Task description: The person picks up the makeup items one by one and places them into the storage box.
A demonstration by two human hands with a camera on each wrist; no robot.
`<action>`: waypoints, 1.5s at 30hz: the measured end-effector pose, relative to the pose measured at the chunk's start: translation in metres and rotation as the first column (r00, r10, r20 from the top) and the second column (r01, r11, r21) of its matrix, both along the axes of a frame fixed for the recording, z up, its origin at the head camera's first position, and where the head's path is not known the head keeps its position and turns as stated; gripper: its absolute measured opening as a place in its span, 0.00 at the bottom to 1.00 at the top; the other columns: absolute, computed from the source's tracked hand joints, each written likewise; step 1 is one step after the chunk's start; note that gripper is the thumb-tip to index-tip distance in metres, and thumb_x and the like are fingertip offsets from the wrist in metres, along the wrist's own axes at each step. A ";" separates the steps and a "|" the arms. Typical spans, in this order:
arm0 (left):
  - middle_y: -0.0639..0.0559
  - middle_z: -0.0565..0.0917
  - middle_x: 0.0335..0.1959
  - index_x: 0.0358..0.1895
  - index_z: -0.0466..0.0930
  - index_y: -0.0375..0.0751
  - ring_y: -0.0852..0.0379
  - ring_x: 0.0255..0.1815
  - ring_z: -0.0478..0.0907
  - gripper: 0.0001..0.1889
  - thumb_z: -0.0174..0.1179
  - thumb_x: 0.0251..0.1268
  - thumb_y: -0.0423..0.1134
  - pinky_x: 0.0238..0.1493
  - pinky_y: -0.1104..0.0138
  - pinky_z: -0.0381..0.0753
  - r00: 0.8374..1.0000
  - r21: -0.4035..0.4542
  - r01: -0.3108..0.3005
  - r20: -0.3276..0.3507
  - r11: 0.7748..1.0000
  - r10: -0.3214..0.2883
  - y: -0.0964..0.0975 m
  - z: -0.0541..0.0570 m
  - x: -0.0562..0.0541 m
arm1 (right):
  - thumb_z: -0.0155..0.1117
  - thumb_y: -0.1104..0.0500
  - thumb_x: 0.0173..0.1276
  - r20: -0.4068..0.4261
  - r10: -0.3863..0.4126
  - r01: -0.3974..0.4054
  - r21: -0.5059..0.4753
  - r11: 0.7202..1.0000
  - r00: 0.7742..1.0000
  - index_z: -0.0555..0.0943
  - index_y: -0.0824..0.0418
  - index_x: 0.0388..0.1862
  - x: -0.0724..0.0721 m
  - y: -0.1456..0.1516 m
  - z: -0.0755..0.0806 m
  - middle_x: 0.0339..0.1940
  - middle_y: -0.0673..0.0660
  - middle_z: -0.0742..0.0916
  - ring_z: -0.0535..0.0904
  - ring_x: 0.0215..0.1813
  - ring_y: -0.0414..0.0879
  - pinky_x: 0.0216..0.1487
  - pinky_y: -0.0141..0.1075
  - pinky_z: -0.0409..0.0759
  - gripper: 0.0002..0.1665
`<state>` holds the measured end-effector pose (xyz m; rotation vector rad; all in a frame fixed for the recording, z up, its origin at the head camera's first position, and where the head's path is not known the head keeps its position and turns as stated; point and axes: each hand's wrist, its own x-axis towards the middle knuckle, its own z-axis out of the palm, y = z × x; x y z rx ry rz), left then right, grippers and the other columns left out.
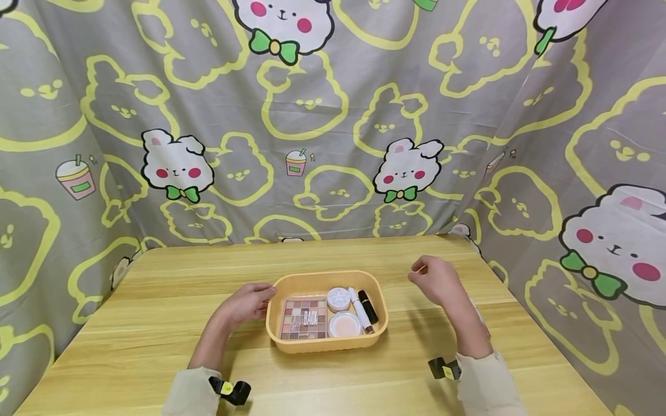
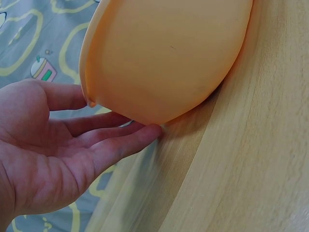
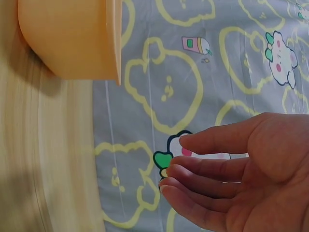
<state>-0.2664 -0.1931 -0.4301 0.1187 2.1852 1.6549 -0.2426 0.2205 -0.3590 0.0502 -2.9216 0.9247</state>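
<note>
A yellow-orange plastic basket stands on the table. Inside lie an eyeshadow palette, a round white case, a round clear-lidded compact, a white tube and a black tube. At the basket's left end is my left hand, its fingers fairly straight. In the left wrist view the hand touches the outside of the basket, near rim and base; one digit's tip is hidden by the rim. My right hand hovers right of the basket, fingers loosely bent, holding nothing.
The wooden table reaches back to a grey curtain printed with yellow outlines and white rabbits. More curtain hangs along both sides. Something partly hidden lies behind the right forearm. Each wrist carries a black camera mount.
</note>
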 end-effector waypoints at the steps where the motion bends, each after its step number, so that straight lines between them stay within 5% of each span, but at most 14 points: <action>1: 0.28 0.74 0.67 0.75 0.55 0.20 0.41 0.64 0.77 0.32 0.46 0.82 0.43 0.62 0.52 0.82 1.000 0.000 0.000 0.000 1.000 0.000 0.000 0.000 0.000 | 0.63 0.59 0.70 0.002 -0.003 0.003 0.000 1.000 1.000 0.82 0.71 0.50 0.000 0.001 0.000 0.44 0.68 0.88 0.85 0.42 0.57 0.41 0.49 0.84 0.17; 27: 0.28 0.74 0.67 0.75 0.55 0.21 0.40 0.65 0.77 0.32 0.46 0.82 0.44 0.62 0.52 0.82 1.000 -0.008 0.002 -0.003 1.000 -0.002 -0.001 0.000 0.000 | 0.63 0.56 0.71 0.126 -0.096 0.086 0.081 0.993 0.987 0.76 0.76 0.52 -0.005 0.046 -0.009 0.52 0.74 0.82 0.80 0.48 0.64 0.48 0.54 0.81 0.23; 31: 0.29 0.74 0.67 0.75 0.56 0.21 0.41 0.65 0.77 0.32 0.46 0.82 0.44 0.62 0.52 0.82 1.000 -0.009 0.002 -0.004 1.000 -0.002 -0.001 0.000 0.000 | 0.64 0.56 0.70 0.135 -0.109 0.097 0.094 0.991 0.985 0.77 0.72 0.41 -0.005 0.053 -0.012 0.38 0.67 0.82 0.77 0.37 0.55 0.38 0.47 0.78 0.17; 36: 0.29 0.75 0.66 0.75 0.56 0.21 0.42 0.64 0.78 0.32 0.47 0.82 0.44 0.62 0.53 0.82 1.000 -0.005 -0.003 -0.002 1.000 0.003 -0.001 0.000 0.001 | 0.65 0.57 0.66 0.144 -0.119 0.108 0.084 0.991 0.982 0.70 0.61 0.21 -0.004 0.057 -0.016 0.18 0.52 0.71 0.66 0.24 0.46 0.27 0.38 0.68 0.18; 45: 0.29 0.75 0.66 0.75 0.56 0.21 0.41 0.64 0.78 0.32 0.46 0.82 0.43 0.61 0.53 0.82 1.000 0.006 0.000 0.002 1.000 0.000 -0.001 -0.002 0.000 | 0.65 0.58 0.65 0.203 -0.141 0.127 0.081 0.989 0.969 0.67 0.59 0.18 -0.004 0.065 -0.022 0.19 0.51 0.66 0.64 0.24 0.47 0.28 0.39 0.69 0.20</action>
